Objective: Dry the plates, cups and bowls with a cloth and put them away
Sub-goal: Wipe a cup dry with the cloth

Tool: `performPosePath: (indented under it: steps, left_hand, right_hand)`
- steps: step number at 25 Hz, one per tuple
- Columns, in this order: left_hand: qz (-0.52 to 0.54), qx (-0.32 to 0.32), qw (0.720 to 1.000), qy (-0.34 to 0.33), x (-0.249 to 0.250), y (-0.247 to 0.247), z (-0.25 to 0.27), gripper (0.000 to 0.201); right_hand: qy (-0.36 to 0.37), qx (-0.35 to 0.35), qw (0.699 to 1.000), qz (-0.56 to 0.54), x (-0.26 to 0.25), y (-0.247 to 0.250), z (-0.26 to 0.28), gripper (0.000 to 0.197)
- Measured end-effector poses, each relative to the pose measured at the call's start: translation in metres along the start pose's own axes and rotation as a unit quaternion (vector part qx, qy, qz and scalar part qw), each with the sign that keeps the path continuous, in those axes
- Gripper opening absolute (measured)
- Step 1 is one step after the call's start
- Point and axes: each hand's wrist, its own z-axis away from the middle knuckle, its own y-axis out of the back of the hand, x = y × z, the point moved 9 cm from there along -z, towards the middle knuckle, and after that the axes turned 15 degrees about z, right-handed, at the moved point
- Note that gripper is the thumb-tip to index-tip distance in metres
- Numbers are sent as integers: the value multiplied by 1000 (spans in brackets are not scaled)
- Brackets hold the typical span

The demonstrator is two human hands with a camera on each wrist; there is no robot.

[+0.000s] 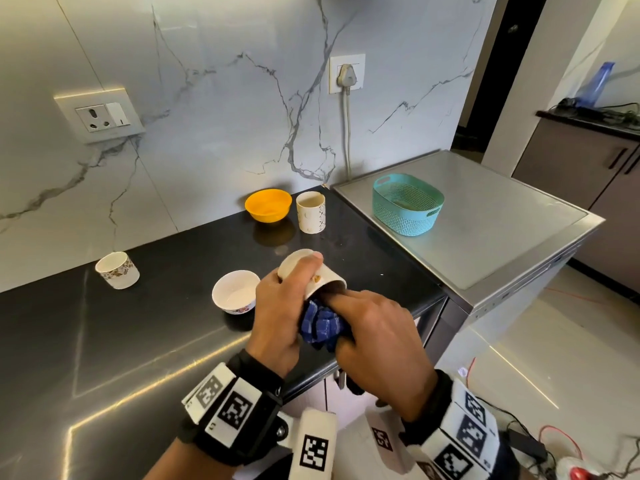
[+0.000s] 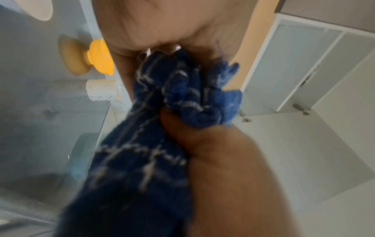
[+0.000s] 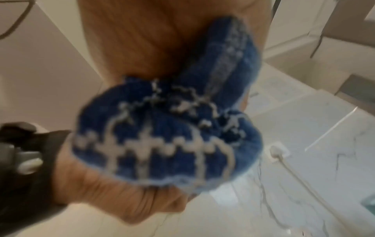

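My left hand (image 1: 284, 306) grips a white cup (image 1: 327, 276) held on its side above the front edge of the black counter (image 1: 138, 341). My right hand (image 1: 374, 334) holds a bunched blue checked cloth (image 1: 322, 327), with its fingers pushing the cloth into the cup's mouth. Both wrist views are blurred; they show the cloth (image 2: 162, 112) (image 3: 162, 136) pressed between the palms. On the counter stand a small white bowl (image 1: 235, 292), a floral cup (image 1: 117, 270), an orange bowl (image 1: 268, 204) and a tall patterned cup (image 1: 311, 212).
A teal plastic basket (image 1: 407, 204) sits on the steel-topped appliance (image 1: 502, 237) to the right of the counter. A marble wall with sockets and a plugged cable (image 1: 347, 133) lies behind. Cables lie on the floor (image 1: 554, 441) at lower right.
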Motion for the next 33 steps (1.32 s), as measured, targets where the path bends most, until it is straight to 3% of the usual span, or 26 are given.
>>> performPosePath:
  steps: [3, 6, 8, 10, 12, 14, 16, 18, 21, 28, 30, 33]
  left_hand:
    - [-23, -4, 1000, -3, -6, -3, 7, 22]
    - [9, 27, 997, 77, -17, 9, 5, 27]
    - [42, 65, 991, 108, -19, 19, -1, 30]
    - [65, 68, 987, 127, -22, 18, -2, 27]
    - [72, 53, 986, 140, -24, 14, 1, 25]
    - [66, 37, 984, 159, -28, 9, 6, 30]
    - [55, 20, 984, 171, -30, 5, 8, 38]
    - [43, 16, 989, 139, -22, 7, 5, 41]
    - [13, 9, 995, 97, -13, 12, 1, 37]
    - [22, -6, 992, 121, -18, 6, 8, 30]
    - [15, 9, 996, 89, -15, 6, 9, 26]
    - [8, 24, 997, 71, -14, 6, 12, 24]
  right_hand:
    - [-20, -11, 1000, -2, 3, -7, 1, 24]
    - [37, -119, 992, -7, -2, -20, 10, 29]
    - [41, -151, 985, -67, 3, -16, 13, 39]
    - [-14, -107, 983, -147, 22, -1, 13, 38]
    - [-23, -39, 987, -156, 31, 14, 9, 31]
    - [29, -10, 994, -102, 24, 18, 5, 32]
    - [75, -6, 997, 19, 13, 10, 3, 40]
    - [81, 4, 992, 93, 12, 1, 2, 38]
    - [79, 46, 989, 115, 15, 1, -2, 43]
    - [61, 207, 970, 110, 5, 17, 7, 33]
    - [19, 218, 971, 97, 15, 17, 4, 37]
    - [-4, 175, 981, 88, 24, 7, 2, 39]
